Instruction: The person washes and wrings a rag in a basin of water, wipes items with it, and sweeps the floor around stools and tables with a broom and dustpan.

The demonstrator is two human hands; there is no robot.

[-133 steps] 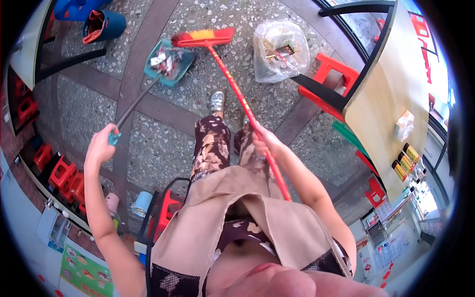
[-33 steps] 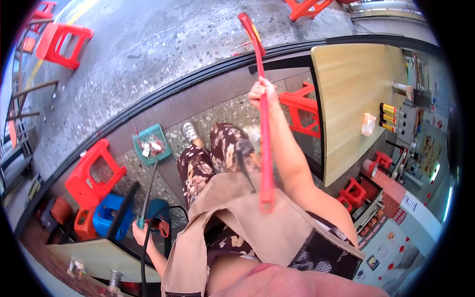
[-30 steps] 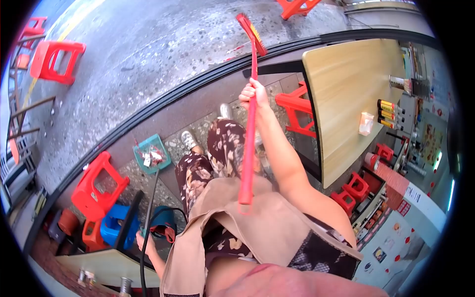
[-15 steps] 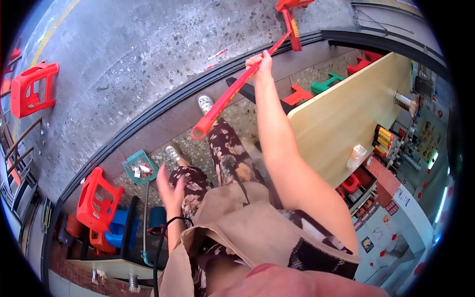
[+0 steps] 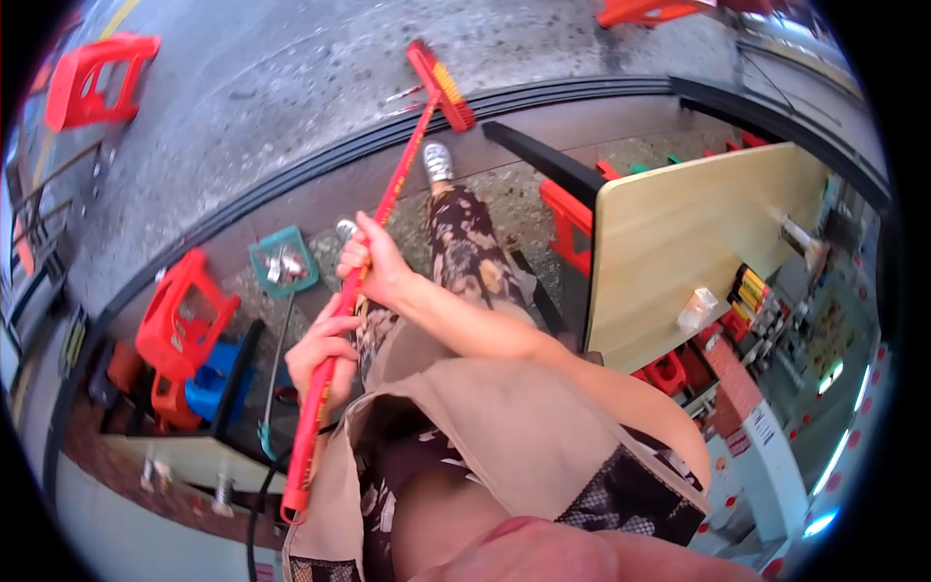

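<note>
A red broom slants from the lower left up to the floor ahead, its handle (image 5: 396, 184) crossing in front of my body. The broom head (image 5: 441, 85), with yellow and red bristles, rests at the black floor track. My right hand (image 5: 376, 262) is closed around the middle of the handle. Lower down, my left hand (image 5: 323, 354) has its fingers wrapped round the handle near its end. Left of my feet is a teal dustpan (image 5: 283, 262) with litter in it and a long thin handle.
A red stool (image 5: 187, 315) stands at left beside a blue one (image 5: 215, 383). Another red stool (image 5: 102, 80) is farther out on the grey floor. To my right is a pale wooden table (image 5: 679, 242) with red stools under it. The floor track (image 5: 320, 160) curves across ahead.
My right hand has drawn the broom in and left, its head now at the track in front of my foot. My left hand, open before, has taken hold of the lower handle.
</note>
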